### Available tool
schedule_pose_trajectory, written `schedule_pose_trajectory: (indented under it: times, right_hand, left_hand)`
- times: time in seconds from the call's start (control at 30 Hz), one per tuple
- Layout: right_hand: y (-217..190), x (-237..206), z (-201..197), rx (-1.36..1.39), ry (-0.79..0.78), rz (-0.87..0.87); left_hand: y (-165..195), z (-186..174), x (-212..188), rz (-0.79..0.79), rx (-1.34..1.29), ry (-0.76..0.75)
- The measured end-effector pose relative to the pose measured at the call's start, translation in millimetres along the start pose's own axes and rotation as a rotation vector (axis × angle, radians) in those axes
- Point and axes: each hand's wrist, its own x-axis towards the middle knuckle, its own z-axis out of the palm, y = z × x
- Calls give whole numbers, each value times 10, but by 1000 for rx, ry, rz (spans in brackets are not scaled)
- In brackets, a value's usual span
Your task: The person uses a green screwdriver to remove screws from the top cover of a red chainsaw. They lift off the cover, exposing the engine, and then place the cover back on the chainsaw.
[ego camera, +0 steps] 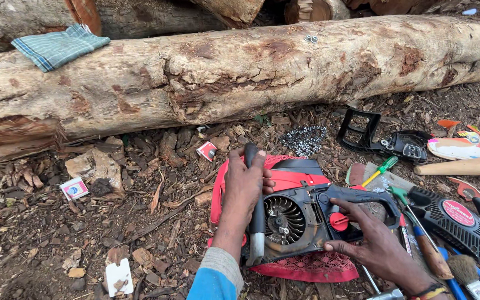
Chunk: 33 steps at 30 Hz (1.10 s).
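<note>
Fingers (pixel 254 166) of the left hand (pixel 244 186) curl over the black front handle (pixel 256 216) of the saw body (pixel 298 214), gripping it from above, the knuckles turned toward the log (pixel 240 72). That forearm runs up from the bottom edge in a blue and grey sleeve (pixel 215 278), the wrist straight. On the other side the right hand (pixel 376 244) lies flat and spread against the rear of the saw body, thumb stretched toward the red cap (pixel 338 221), fingers wide and holding nothing; its wrist carries a dark band (pixel 429 290).

This saw body sits on a red cloth (pixel 306 266) spread over bark-strewn ground, its side cover off so the finned flywheel (pixel 284 219) shows. Just beyond it a loose chain (pixel 305 139) lies in a heap. To the right are a black cover (pixel 454 219), a green-handled screwdriver (pixel 381 168), a brush (pixel 465 269) and a black handle frame (pixel 384 139). On the log rests a folded checked cloth (pixel 58 45).
</note>
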Motion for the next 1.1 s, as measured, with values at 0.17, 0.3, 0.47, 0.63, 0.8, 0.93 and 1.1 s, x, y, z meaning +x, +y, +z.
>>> schedule_pose_trajectory:
  times: [0.17, 0.3, 0.47, 0.63, 0.8, 0.93, 1.1]
  right_hand:
    - [27, 1, 13, 15, 59, -133]
    - [-5, -32, -25, 48, 25, -135]
    - [-72, -43, 23, 5, 9, 31]
    - [-106, -72, 9, 29, 100, -177]
    - [-201, -78, 28, -1, 127, -339]
    - [-254, -83, 40, -69, 150, -402]
    - [-241, -86, 60, -111, 106, -357]
  left_hand:
    - [42, -19, -50, -28, -7, 5]
    - [89, -17, -114, -22, 44, 15]
    - [116, -16, -163, -26, 112, 19]
    - [99, -10, -150, -16, 104, 24]
    - [94, -37, -120, -8, 145, 16]
    - [79, -37, -128, 9, 159, 16]
    - [65, -31, -129, 13, 164, 17]
